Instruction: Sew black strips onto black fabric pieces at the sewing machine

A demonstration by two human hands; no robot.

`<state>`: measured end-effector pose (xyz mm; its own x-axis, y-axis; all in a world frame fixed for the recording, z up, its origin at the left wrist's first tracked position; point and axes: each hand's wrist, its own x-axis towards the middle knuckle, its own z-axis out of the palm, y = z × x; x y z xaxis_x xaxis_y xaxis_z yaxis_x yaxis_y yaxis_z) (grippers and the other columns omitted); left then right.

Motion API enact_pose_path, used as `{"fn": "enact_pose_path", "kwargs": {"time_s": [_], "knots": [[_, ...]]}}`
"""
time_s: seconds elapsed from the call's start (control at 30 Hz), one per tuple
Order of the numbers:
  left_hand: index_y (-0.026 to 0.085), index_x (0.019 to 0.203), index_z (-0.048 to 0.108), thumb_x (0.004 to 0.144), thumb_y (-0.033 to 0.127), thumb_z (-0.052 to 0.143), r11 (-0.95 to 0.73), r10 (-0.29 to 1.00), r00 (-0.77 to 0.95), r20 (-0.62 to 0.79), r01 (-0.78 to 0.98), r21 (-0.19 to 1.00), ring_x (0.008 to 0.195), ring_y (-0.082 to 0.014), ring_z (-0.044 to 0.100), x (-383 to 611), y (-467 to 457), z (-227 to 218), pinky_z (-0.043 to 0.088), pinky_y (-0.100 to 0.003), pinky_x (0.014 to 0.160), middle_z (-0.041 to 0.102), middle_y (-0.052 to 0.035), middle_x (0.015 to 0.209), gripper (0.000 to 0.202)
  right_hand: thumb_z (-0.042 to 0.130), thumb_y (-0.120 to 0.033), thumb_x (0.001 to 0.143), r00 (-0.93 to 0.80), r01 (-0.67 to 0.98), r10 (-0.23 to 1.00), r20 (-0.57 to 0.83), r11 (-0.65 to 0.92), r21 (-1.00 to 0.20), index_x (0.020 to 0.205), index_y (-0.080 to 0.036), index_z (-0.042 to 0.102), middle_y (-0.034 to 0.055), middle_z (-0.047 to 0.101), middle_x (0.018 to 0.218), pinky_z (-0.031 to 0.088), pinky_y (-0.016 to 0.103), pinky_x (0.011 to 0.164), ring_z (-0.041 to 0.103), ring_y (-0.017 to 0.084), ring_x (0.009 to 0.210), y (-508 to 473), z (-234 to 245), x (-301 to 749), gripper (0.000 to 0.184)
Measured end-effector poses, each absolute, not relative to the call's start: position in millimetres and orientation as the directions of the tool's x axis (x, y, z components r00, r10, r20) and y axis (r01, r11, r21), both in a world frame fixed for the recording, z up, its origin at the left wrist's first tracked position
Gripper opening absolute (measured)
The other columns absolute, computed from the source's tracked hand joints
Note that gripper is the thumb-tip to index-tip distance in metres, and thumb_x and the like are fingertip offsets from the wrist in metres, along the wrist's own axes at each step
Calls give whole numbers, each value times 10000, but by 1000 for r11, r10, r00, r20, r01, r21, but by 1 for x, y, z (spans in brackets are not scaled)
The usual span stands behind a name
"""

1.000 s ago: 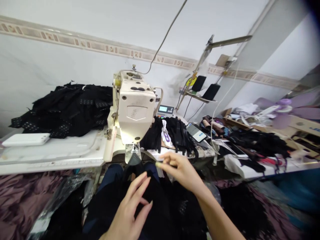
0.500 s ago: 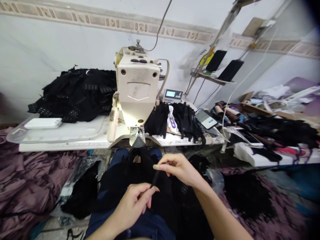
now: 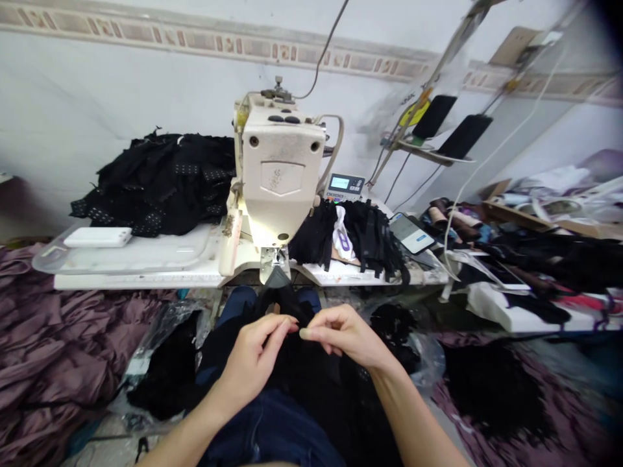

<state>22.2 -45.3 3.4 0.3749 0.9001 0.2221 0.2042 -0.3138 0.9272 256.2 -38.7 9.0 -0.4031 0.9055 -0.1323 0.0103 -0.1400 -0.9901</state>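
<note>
My left hand (image 3: pixel 253 360) and my right hand (image 3: pixel 348 337) meet above my lap, both pinched on a black fabric strip (image 3: pixel 292 310) that runs up toward the needle of the cream sewing machine (image 3: pixel 280 178). The fingertips nearly touch each other. More black fabric (image 3: pixel 311 383) lies heaped over my blue-trousered knees below the hands. The machine stands on a white table (image 3: pixel 136 279) straight ahead.
A pile of black studded pieces (image 3: pixel 160 185) and a white box (image 3: pixel 97 237) lie left of the machine. Black straps (image 3: pixel 363 240), a phone (image 3: pixel 413 233) and thread spools sit to its right. Purple cloth (image 3: pixel 43 350) covers the floor at left, black fabric (image 3: pixel 491 389) at right.
The view tilted down. My left hand rose from the lap and closed on the strip, then moved up to meet my right hand, which drew back from the table edge.
</note>
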Motion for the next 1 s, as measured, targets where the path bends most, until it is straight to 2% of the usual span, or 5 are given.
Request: {"fn": "enact_pose_path", "kwargs": {"time_s": [0.27,0.47,0.67,0.83,1.0], "knots": [[165,787,662,1098,646,414,304,648,749,-138,-89,948,691,-172,642,43,-72,-26,500,-311,790,694,-50,716,623,989,-393,725,-629,-51,745,-221,-323,-945,849,-145,818,25,751,631,520,194,470,678,130,476,-47,2,263,326],[170,869,740,1102,449,554,-141,873,484,62,129,982,769,-160,631,31,-78,-23,480,-282,731,666,-45,838,408,998,-342,727,-304,-106,936,-177,-218,-970,935,-168,797,-7,744,654,464,164,481,664,102,502,-43,-3,249,337],[185,1084,753,1041,177,676,-730,672,387,632,492,474,898,-195,655,21,-66,-9,505,-341,839,716,-56,935,88,988,-465,717,-265,-88,940,-215,-246,-965,799,-153,769,-13,677,540,411,187,455,598,105,454,-50,-16,243,390],[120,1403,653,1050,80,598,-583,565,331,756,809,81,1232,-314,655,29,-39,7,459,-466,1040,740,-174,1319,360,958,-498,755,-391,28,875,-284,-297,-955,822,-149,784,-11,682,548,424,195,477,626,116,473,-58,-23,237,396],[79,1373,676,1065,221,621,-465,592,296,750,885,18,1221,-365,671,43,-21,1,440,-505,1051,751,-196,1312,344,984,-518,703,-442,67,829,-343,-350,-934,767,-138,775,1,691,568,401,192,453,635,119,462,-69,-31,216,438]]}}
